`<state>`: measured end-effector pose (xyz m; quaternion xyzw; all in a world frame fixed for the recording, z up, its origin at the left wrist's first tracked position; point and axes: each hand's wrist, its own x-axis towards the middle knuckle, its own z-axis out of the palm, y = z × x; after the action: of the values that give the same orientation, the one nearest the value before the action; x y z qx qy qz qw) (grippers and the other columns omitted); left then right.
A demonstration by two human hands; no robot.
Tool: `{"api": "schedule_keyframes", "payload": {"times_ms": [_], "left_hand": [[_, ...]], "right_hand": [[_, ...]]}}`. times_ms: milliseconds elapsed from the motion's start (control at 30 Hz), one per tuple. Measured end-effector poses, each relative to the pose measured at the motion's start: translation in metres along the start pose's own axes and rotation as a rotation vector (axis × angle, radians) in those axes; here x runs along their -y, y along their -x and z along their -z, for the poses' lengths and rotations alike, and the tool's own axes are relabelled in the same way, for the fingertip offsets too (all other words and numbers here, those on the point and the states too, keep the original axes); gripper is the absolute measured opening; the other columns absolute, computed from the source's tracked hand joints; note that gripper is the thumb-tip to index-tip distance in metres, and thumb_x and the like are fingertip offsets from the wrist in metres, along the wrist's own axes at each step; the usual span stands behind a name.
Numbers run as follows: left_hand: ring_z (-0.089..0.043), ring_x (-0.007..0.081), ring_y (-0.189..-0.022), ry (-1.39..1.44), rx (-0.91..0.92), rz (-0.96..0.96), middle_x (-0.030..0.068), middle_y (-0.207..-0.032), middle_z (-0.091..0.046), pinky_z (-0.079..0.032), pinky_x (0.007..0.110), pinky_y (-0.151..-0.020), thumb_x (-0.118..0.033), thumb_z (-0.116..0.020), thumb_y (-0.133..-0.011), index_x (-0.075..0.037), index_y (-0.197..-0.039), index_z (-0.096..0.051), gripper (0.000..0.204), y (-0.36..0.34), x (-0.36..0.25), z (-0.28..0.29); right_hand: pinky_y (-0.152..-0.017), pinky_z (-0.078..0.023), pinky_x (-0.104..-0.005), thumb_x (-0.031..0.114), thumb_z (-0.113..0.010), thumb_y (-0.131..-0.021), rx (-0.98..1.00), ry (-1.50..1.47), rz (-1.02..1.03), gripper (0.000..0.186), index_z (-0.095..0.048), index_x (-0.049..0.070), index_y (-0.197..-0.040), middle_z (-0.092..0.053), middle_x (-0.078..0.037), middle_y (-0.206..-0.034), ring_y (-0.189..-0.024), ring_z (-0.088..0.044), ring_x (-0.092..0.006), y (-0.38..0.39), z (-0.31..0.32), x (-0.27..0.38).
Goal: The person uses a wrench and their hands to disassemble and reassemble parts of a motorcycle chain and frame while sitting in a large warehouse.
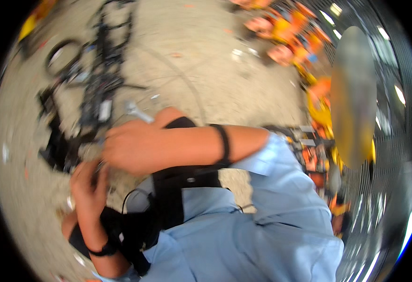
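My left hand [88, 185] is closed, its thumb and fingers curled toward each other around something small and dark that blur hides. Close against it, my right hand [128, 146] is bent inward with curled fingers; its back covers whatever it grips. Both hands are beside a dark, bracket-like part [58, 145] at the lower end of a long black metal frame [103, 70]. A silver wrench [139, 112] shows just beyond my right hand, its near end hidden by my leg.
A black ring like a tyre [65, 56] lies left of the frame on the pale concrete floor [168, 61]. Orange and yellow parts [286, 33] are heaped at the far right. A tray of tools and parts [311, 155] sits right of my elbow, near a tall grey oval panel [354, 98].
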<state>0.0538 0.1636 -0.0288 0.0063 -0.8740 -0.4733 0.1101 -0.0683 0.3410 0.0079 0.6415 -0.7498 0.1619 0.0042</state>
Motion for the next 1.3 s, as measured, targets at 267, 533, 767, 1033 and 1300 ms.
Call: {"api": "schedule_keyframes", "payload": {"times_ms": [267,533,767,1033,1300], "left_hand": [[-0.057,0.0281,-0.066,-0.128,-0.061,-0.280,0.0184,-0.079,-0.060,-0.045,0.036,-0.061,-0.008,-0.066,-0.092,0.007,-0.097,-0.062,0.016,0.006,-0.003,-0.008],[-0.062,0.0362,-0.071,-0.173,-0.127,-0.263,0.0176,-0.079,-0.064,-0.048,0.044,-0.063,-0.012,-0.072,-0.084,-0.001,-0.100,-0.069,0.019,0.014,-0.016,-0.016],[-0.061,0.0310,-0.064,-0.173,-0.127,-0.333,0.0109,-0.067,-0.059,-0.049,0.041,-0.058,-0.017,-0.073,-0.083,-0.005,-0.096,-0.072,0.018,0.029,-0.013,0.008],[-0.059,0.0298,-0.061,-0.056,-0.228,-0.311,0.0119,-0.067,-0.058,-0.046,0.040,-0.056,-0.015,-0.073,-0.083,-0.003,-0.102,-0.072,0.023,0.042,-0.026,0.011],[-0.059,0.0267,-0.058,-0.041,-0.274,-0.383,0.0128,-0.068,-0.059,-0.046,0.037,-0.053,-0.012,-0.074,-0.084,0.000,-0.098,-0.072,0.019,0.039,-0.006,0.025]], "right_hand": [[-0.052,-0.052,-0.0446,0.018,-0.071,-0.064,-0.080,0.160,0.033,0.009,-0.073,0.010,-0.064,-0.069,-0.015,-0.066,-0.065,-0.069,-0.0334,0.005,0.002,0.013],[-0.065,-0.055,-0.0410,0.020,-0.068,-0.073,0.001,0.161,0.045,0.015,-0.070,0.008,-0.081,-0.069,-0.010,-0.082,-0.081,-0.067,-0.0295,0.014,0.010,0.017],[-0.073,-0.056,-0.0427,0.014,-0.066,-0.076,0.178,0.158,-0.002,0.011,-0.069,0.006,-0.083,-0.071,-0.012,-0.085,-0.087,-0.069,-0.0320,0.001,0.023,0.051],[-0.070,-0.056,-0.0428,0.013,-0.068,-0.074,0.258,0.224,0.025,0.015,-0.068,0.004,-0.087,-0.071,-0.014,-0.081,-0.082,-0.070,-0.0330,-0.014,0.055,0.065],[-0.072,-0.053,-0.0494,0.025,-0.061,-0.091,0.241,0.144,-0.143,0.020,-0.064,0.005,-0.090,-0.069,-0.015,-0.084,-0.084,-0.067,-0.0383,-0.028,0.053,0.076]]}}
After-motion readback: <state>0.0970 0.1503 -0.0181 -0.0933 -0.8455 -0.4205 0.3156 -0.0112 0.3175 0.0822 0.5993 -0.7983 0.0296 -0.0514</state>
